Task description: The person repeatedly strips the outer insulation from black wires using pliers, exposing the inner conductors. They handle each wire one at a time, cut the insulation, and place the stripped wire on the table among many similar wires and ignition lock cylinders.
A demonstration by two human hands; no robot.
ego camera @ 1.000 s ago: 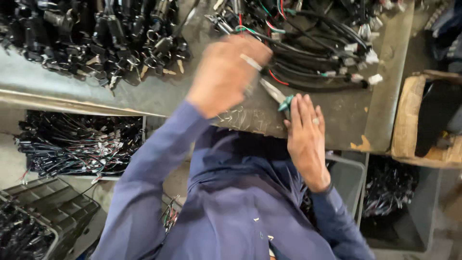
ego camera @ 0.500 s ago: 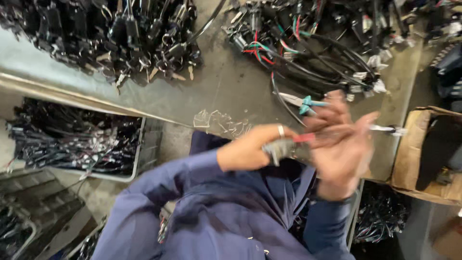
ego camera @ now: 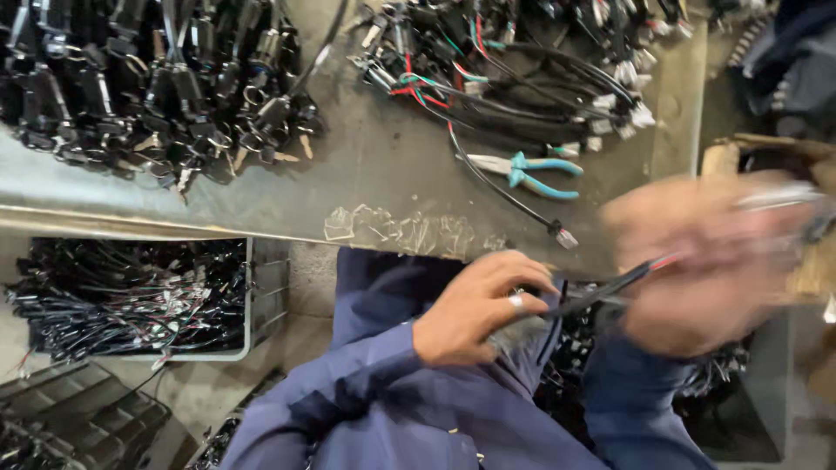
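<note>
Pliers (ego camera: 531, 173) now lying on bench, left hand (ego camera: 477, 306) gripping cable (ego camera: 601, 292)

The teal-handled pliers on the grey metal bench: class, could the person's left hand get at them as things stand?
Probably not freely: the left hand grips a black cable, though nothing covers the pliers.

Bench: grey metal workbench (ego camera: 383, 187), across the upper frame.
Upper left: black switch assemblies (ego camera: 148, 78).
Upper right: wire harnesses (ego camera: 522, 70).
Centre right: teal-handled pliers (ego camera: 531, 170).

Teal-handled pliers (ego camera: 531, 172) lie on the bench (ego camera: 383, 174) beside wire bundles (ego camera: 514, 78).
</note>
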